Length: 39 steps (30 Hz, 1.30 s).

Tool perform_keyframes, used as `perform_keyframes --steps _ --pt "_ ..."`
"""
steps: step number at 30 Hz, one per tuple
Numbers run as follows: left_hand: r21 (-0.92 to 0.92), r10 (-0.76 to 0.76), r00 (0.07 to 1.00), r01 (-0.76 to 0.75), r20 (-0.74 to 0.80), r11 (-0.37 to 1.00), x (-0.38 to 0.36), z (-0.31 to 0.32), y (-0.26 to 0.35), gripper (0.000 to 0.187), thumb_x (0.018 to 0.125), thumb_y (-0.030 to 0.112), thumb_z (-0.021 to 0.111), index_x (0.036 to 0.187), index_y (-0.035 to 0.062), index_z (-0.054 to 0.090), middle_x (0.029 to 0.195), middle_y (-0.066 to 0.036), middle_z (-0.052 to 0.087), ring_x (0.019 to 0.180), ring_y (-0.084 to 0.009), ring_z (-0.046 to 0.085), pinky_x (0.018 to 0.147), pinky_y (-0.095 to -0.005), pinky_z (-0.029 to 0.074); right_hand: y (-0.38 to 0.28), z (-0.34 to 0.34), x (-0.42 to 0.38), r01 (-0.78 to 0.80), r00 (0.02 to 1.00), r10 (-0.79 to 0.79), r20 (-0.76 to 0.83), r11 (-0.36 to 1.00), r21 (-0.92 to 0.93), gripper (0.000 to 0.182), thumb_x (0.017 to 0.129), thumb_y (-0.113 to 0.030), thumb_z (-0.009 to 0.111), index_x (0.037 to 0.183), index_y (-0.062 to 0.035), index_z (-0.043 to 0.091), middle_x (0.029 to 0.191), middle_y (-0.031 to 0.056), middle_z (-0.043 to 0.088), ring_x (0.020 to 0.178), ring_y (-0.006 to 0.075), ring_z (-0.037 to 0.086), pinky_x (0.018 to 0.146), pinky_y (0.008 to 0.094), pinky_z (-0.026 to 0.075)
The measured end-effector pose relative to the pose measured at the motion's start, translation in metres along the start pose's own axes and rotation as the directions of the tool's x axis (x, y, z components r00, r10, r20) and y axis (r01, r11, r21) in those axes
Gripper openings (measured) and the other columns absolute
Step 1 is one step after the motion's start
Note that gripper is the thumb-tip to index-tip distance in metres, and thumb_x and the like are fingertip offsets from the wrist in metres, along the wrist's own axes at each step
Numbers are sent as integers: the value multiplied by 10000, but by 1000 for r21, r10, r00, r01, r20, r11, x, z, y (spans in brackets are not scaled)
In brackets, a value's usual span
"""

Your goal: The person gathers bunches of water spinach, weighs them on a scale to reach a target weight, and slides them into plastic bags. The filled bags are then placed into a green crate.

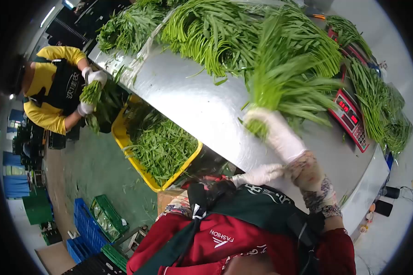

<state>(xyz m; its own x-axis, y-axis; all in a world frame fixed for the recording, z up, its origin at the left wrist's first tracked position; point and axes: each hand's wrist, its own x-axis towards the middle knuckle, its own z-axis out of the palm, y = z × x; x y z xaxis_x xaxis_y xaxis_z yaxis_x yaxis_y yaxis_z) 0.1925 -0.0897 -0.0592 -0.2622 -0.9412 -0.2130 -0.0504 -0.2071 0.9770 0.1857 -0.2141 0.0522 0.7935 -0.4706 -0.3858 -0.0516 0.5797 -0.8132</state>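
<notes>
My right hand (273,133), in a white glove, is closed round the stem ends of a bunch of leafy greens (284,87). The leaves are blurred and fan out over the metal table (183,96) toward the red scale (349,120). My left hand (259,175), also gloved, lies near the table's front edge, close to my right wrist. Its fingers are stretched out, with nothing visible in them. Large piles of greens (206,36) cover the table's far side.
A yellow-rimmed bin (156,185) of loose leaves stands left of the table. Beyond it, a co-worker (55,91) in gloves holds greens. More greens (367,98) lie beyond the scale. Green crates (108,217) and blue crates (87,229) stand on the floor.
</notes>
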Motion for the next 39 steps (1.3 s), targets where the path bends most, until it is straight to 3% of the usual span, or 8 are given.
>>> perform_keyframes --steps 3,6,10,13,21,28,34,39 --pt "148 21 999 -14 -42 989 2 3 -3 404 981 225 464 1322 10 430 1134 -82 597 1097 -151 528 969 -273 394 16 61 -36 -476 742 445 502 876 -75 225 776 -177 678 948 -37 634 792 37 633 729 97 604 669 224 476" --pt "212 108 989 -84 -102 974 -3 -3 -10 385 978 211 472 1313 23 453 1154 -87 595 1096 -149 534 961 -266 401 -44 74 -51 -516 751 386 536 850 111 296 771 -102 680 1031 14 598 811 47 629 747 108 613 711 241 500" --pt "-112 24 993 -38 -118 993 -2 0 -24 396 974 200 483 1336 42 443 1198 -72 579 1136 -124 514 974 -252 391 -77 32 -33 116 846 -273 458 933 342 364 803 -132 644 1117 23 547 838 76 632 822 181 621 746 322 513" --pt "-170 -14 998 3 -63 986 3 6 -33 425 977 240 484 1349 42 423 1219 -49 565 1132 -121 507 965 -251 391 -80 28 3 307 944 -313 106 949 71 411 769 -201 676 1095 22 563 796 37 596 750 143 565 811 315 473" --pt "216 -38 977 84 -209 973 -14 0 4 347 942 252 542 1206 28 565 1184 -85 590 1077 -175 546 956 -283 409 9 87 -27 -581 651 577 494 797 -165 198 758 -144 666 916 -32 623 750 9 618 666 65 576 582 186 450" --pt "-130 31 947 -76 -320 989 -53 -32 2 313 933 164 555 1215 28 569 1177 -68 614 1080 -139 570 952 -273 426 -130 54 -16 187 874 -78 479 965 -184 327 733 -190 701 978 7 610 764 42 622 679 97 589 659 212 470" --pt "670 537 794 -237 -283 703 -75 -63 27 527 797 261 703 1226 8 531 1187 -164 584 1115 -315 559 945 -390 448 -151 2 40 273 962 -134 240 569 -776 365 695 -159 704 1010 -15 591 852 20 597 777 94 547 696 242 443" --pt "918 539 826 -329 166 223 -43 -97 33 764 705 339 746 1332 57 414 1403 -166 393 1294 -336 387 1059 -481 317 -43 -66 59 178 902 412 125 -93 -980 371 601 -210 723 863 43 652 829 167 674 731 242 633 668 340 499"
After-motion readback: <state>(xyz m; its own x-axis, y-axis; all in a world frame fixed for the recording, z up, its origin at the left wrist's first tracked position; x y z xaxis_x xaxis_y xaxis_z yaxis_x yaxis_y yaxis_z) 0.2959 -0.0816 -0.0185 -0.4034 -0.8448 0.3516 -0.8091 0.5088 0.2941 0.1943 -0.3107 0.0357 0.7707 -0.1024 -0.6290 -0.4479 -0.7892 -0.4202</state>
